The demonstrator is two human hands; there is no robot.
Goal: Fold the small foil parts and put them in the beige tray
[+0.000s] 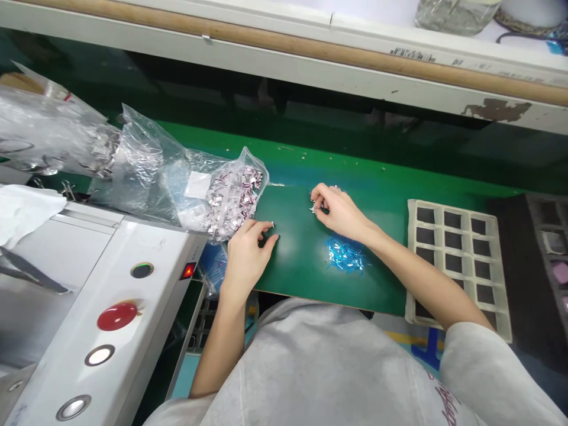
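Observation:
My left hand (249,254) is beside the clear plastic bag of small silvery and dark-red pieces (235,195). Its thumb and forefinger curl toward each other, with a small white piece (272,224) at the forefinger's tip. Over the green tabletop (293,266), my right hand (339,210) is closed in a pinch at a few small silvery pieces (312,208). Its fingers partly hide these, so their exact kind cannot be made out. Just below that hand lies a loose pile of shiny blue strips (345,254).
A pale compartment tray (412,236) with dark cell bottoms stands at the right, under my right forearm. At the left is a white machine (164,254) with a red button (117,316). More plastic bags (48,130) lie behind it. A shelf edge (284,44) crosses the back.

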